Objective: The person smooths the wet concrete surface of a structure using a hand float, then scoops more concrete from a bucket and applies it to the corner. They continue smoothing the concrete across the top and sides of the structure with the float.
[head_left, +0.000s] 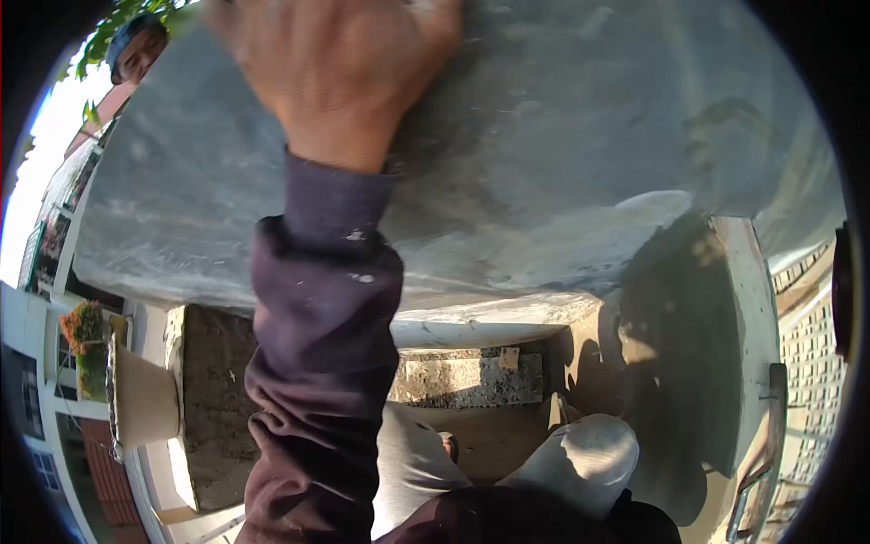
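"across the upper half of the frame is a wide grey surface [562, 136], pale streaks near its lower edge."

"and the hands?"

"the left hand [340, 63] is over it, top centre; fingertips are blurred or cut off, so i can't tell whether it's open or gripping. the right hand is out of view."

"below that?"

"a dark sleeve [317, 354] with white specks; pale trousers [584, 453] at lower centre, a rough block [467, 379] just above them."

"farther out?"

"a tan pot [147, 394] lower left, lattice [808, 390] far right, a person [140, 56] in a cap [130, 34] upper left."
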`<state>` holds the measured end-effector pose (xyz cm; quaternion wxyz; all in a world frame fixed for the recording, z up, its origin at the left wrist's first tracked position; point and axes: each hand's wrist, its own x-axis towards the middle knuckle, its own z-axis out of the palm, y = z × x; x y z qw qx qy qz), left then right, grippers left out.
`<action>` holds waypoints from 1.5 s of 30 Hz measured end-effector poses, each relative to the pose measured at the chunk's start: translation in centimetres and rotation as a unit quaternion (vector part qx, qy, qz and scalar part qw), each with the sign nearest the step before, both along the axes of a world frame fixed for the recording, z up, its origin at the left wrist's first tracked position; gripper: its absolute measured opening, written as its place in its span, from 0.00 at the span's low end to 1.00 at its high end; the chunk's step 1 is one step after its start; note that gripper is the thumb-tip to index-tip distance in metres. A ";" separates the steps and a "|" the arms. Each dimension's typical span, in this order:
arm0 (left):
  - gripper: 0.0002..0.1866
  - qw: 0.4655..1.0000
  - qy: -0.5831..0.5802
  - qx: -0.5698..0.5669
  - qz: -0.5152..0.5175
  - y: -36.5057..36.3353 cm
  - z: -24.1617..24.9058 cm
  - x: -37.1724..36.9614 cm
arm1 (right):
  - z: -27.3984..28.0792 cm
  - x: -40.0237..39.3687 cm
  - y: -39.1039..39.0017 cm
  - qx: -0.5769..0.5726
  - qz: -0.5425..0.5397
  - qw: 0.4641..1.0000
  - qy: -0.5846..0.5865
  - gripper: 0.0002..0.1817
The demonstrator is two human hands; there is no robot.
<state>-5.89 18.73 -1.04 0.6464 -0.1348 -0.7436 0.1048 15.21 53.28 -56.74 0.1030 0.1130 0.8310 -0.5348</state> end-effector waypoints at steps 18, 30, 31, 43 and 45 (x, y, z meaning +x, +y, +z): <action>0.27 0.939 -0.025 0.066 0.337 -21.9 0.7 31.2 | 17.8 -14.9 -13.8 -0.007 0.307 0.938 0.157 0.23; 0.59 0.435 -0.187 0.813 0.340 -43.8 1.8 57.4 | 10.0 -12.1 -7.7 0.073 0.273 0.958 0.049 0.21; 0.59 0.428 -0.162 0.837 0.301 -45.4 0.1 58.5 | 9.6 -11.9 -7.5 0.078 0.269 0.959 0.042 0.21; 0.14 0.612 -0.021 0.790 -0.038 -43.6 -2.8 55.0 | 13.0 -14.2 -4.2 0.116 0.321 0.939 0.054 0.19; 0.11 0.622 0.015 0.780 -0.069 -42.9 -3.1 54.4 | 16.6 -15.5 -5.6 0.125 0.358 0.921 0.085 0.19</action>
